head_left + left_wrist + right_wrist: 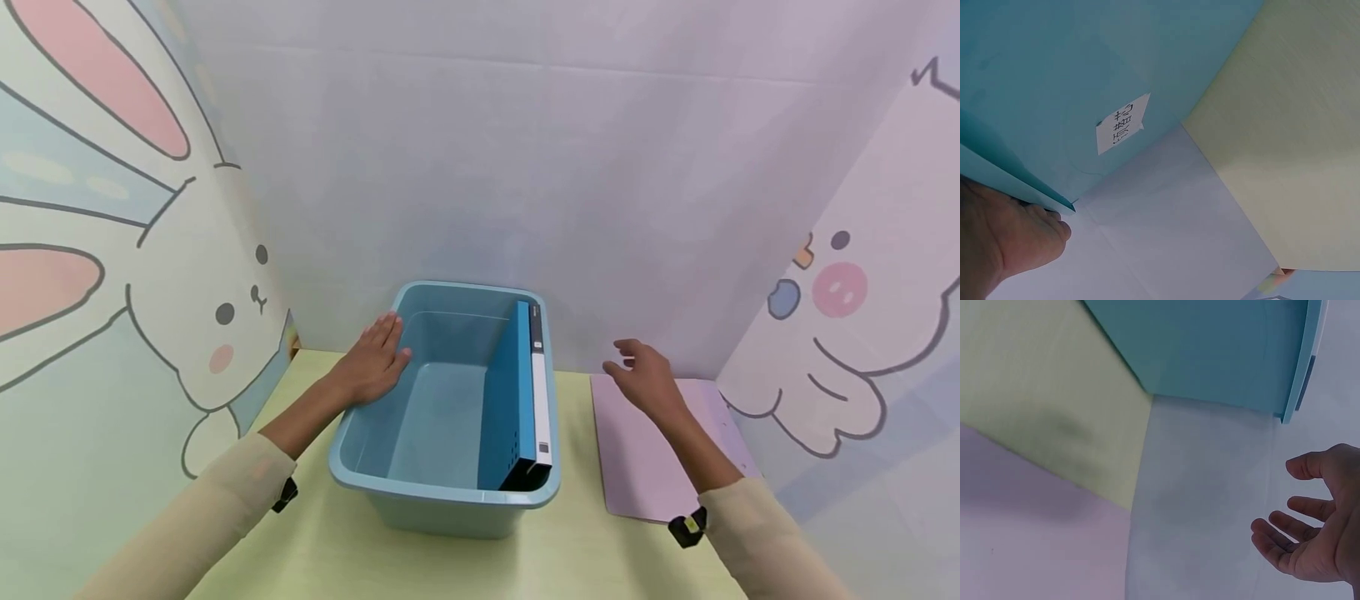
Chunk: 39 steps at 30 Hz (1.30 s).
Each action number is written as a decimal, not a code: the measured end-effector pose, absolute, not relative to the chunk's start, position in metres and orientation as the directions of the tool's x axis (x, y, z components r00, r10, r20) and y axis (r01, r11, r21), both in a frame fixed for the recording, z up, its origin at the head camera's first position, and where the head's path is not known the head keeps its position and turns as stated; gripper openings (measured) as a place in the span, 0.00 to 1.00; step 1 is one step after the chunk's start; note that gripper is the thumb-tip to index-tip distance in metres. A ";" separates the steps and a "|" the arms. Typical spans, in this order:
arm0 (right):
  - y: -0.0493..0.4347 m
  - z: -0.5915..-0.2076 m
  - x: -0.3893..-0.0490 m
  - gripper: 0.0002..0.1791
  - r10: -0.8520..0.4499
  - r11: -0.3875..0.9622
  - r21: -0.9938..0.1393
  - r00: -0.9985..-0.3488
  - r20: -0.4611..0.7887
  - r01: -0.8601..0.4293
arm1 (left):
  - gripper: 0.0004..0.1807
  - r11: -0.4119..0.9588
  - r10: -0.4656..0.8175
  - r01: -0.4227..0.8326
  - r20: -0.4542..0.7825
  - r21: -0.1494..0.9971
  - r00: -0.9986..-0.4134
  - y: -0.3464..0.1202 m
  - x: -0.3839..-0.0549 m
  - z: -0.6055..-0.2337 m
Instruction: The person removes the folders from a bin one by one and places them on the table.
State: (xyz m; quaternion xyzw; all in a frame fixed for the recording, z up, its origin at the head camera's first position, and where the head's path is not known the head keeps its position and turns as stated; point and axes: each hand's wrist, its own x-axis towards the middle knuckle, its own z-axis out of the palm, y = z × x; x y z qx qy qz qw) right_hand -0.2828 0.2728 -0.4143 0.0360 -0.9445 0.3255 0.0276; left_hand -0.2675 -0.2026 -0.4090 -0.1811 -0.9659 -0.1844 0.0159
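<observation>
A blue plastic bin (442, 497) stands on the table, with a paper label (1124, 124) bearing handwritten characters on its outer left wall. My left hand (372, 362) rests on the bin's left rim, fingers straight and pointing forward; in the left wrist view the hand (1019, 234) shows beneath the rim. Inside the bin, along its right wall, a blue file box (506, 392) stands upright, its white and black spine facing up. Held in the air to the right of the bin, my right hand (647, 377) has loosely bent fingers with nothing between them.
On the table (573, 533), right of the bin, lies a flat pink board (641, 467), partly under my right forearm. A pale wall (600, 208) rises close behind the bin. Panels with a cartoon rabbit (195, 292) and another cartoon animal (885, 325) flank the table.
</observation>
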 end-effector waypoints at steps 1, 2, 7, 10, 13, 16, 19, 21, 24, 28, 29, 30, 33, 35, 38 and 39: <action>0.269 -0.413 -0.283 0.36 -0.053 0.776 -0.625 -0.996 0.070 -0.086 | 0.39 0.867 0.344 0.356 0.097 0.350 -0.934 -0.203 -0.268 -0.409; 0.264 -0.411 -0.282 0.36 -0.056 0.766 -0.637 -0.996 0.066 -0.085 | 0.39 0.867 0.345 0.356 0.098 0.349 -0.934 -0.203 -0.268 -0.409; 0.244 -0.406 -0.279 0.35 -0.056 0.721 -0.686 -0.995 0.076 -0.094 | 0.39 0.865 0.345 0.360 0.106 0.349 -0.933 -0.203 -0.268 -0.410; 0.232 -0.403 -0.278 0.35 -0.062 0.706 -0.700 -0.994 0.092 -0.109 | 0.39 0.866 0.343 0.358 0.106 0.350 -0.933 -0.203 -0.269 -0.411; 0.219 -0.399 -0.277 0.35 -0.076 0.696 -0.706 -0.992 0.104 -0.127 | 0.39 0.866 0.341 0.355 0.103 0.351 -0.934 -0.203 -0.269 -0.412; 0.206 -0.395 -0.277 0.36 -0.090 0.688 -0.713 -0.990 0.104 -0.137 | 0.39 0.866 0.340 0.354 0.104 0.354 -0.935 -0.204 -0.268 -0.411; 0.193 -0.394 -0.275 0.40 -0.095 0.682 -0.720 -0.992 0.087 -0.128 | 0.39 0.866 0.338 0.353 0.104 0.355 -0.935 -0.204 -0.268 -0.412; 0.185 -0.394 -0.274 0.44 -0.095 0.685 -0.719 -0.993 0.074 -0.119 | 0.39 0.865 0.339 0.353 0.103 0.356 -0.935 -0.204 -0.268 -0.412; 0.176 -0.395 -0.272 0.51 -0.097 0.692 -0.713 -0.993 0.062 -0.113 | 0.39 0.862 0.341 0.355 0.104 0.362 -0.934 -0.203 -0.268 -0.412; 0.168 -0.397 -0.272 0.56 -0.100 0.697 -0.707 -0.993 0.070 -0.120 | 0.39 0.857 0.346 0.360 0.107 0.367 -0.932 -0.202 -0.269 -0.411; 0.167 -0.398 -0.272 0.57 -0.102 0.698 -0.705 -0.992 0.076 -0.126 | 0.39 0.858 0.347 0.361 0.107 0.366 -0.932 -0.202 -0.269 -0.412; 0.166 -0.399 -0.273 0.56 -0.104 0.700 -0.702 -0.991 0.081 -0.131 | 0.39 0.858 0.347 0.361 0.106 0.366 -0.932 -0.202 -0.270 -0.412; 0.162 -0.399 -0.274 0.55 -0.113 0.709 -0.690 -0.989 0.094 -0.147 | 0.40 0.859 0.346 0.361 0.108 0.364 -0.932 -0.202 -0.268 -0.411; 0.159 -0.398 -0.275 0.53 -0.123 0.721 -0.674 -0.987 0.102 -0.160 | 0.40 0.861 0.342 0.358 0.110 0.361 -0.933 -0.202 -0.267 -0.410; 0.152 -0.396 -0.276 0.50 -0.139 0.738 -0.650 -0.983 0.116 -0.181 | 0.40 0.865 0.338 0.355 0.109 0.356 -0.935 -0.203 -0.268 -0.410; 0.149 -0.395 -0.276 0.49 -0.147 0.742 -0.643 -0.982 0.122 -0.191 | 0.40 0.865 0.337 0.354 0.109 0.355 -0.935 -0.203 -0.268 -0.410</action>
